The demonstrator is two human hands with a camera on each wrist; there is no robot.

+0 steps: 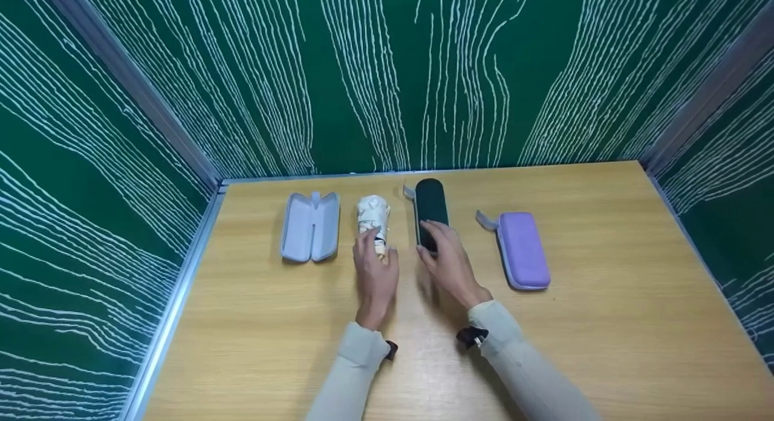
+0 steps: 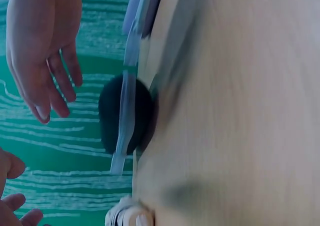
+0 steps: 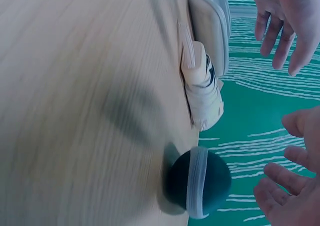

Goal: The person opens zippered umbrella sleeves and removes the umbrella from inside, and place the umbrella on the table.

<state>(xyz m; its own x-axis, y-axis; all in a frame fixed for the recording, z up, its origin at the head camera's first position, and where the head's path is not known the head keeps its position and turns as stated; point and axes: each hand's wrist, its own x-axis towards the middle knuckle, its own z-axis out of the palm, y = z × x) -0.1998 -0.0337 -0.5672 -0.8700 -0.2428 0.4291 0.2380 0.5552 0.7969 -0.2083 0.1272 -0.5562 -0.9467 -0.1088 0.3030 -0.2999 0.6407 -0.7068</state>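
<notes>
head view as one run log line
left hand: empty, near white umbrella | right hand: empty, near dark case | purple case: closed

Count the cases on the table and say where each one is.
3: an open pale case on the far left, a dark case by the right hand, and a purple case on the far right. No others are visible.

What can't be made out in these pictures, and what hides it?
Head: near end of the dark case, partly behind the right hand.
Head: whatever may be inside the purple case; its cover is shut.
Left wrist: rest of the umbrella, cut off by the bottom edge.
</notes>
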